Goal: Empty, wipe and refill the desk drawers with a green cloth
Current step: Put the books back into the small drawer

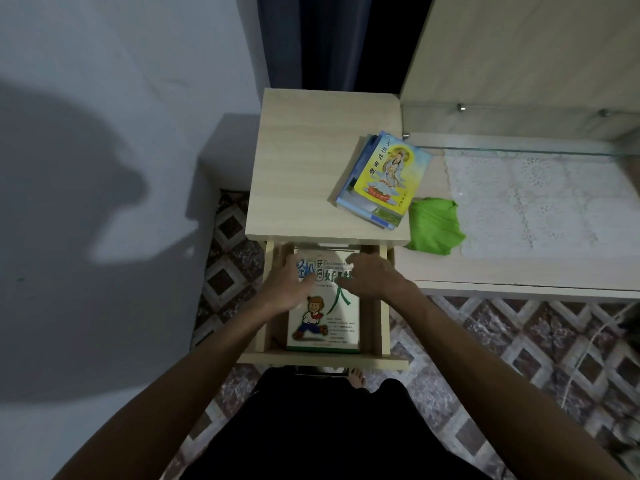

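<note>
The top drawer (323, 358) of the little pale-wood cabinet (311, 161) is pulled well out toward the person, and both arms reach down into it. The left hand (287, 278) lies flat with fingers spread over the upper left of the white book (323, 320) with the cartoon child on its cover, its fingertips running toward the drawer's back corner; the right hand (372, 273) comes in from the other side, fingers loosely curved over the book's top right edge, touching it but not, as far as I can make out, wrapped round it. I read that two-sided reach as getting hold of a book (or a small stack, since a green edge shows beneath it at the front) that fills the drawer nearly wall to wall, so there is little room to slip fingers down the sides. Whether it is coming out or being settled back in I cannot tell from here. On the cabinet top, toward its right rear, sits a slanted pile of books (382, 176) with a yellow cover uppermost, parked there within easy reach of the drawer. The green cloth (434, 225) lies crumpled just beside that pile, on the lower surface to the right, near the lace mat (540, 202) under glass, untouched by either hand and close enough to grab for wiping.
</note>
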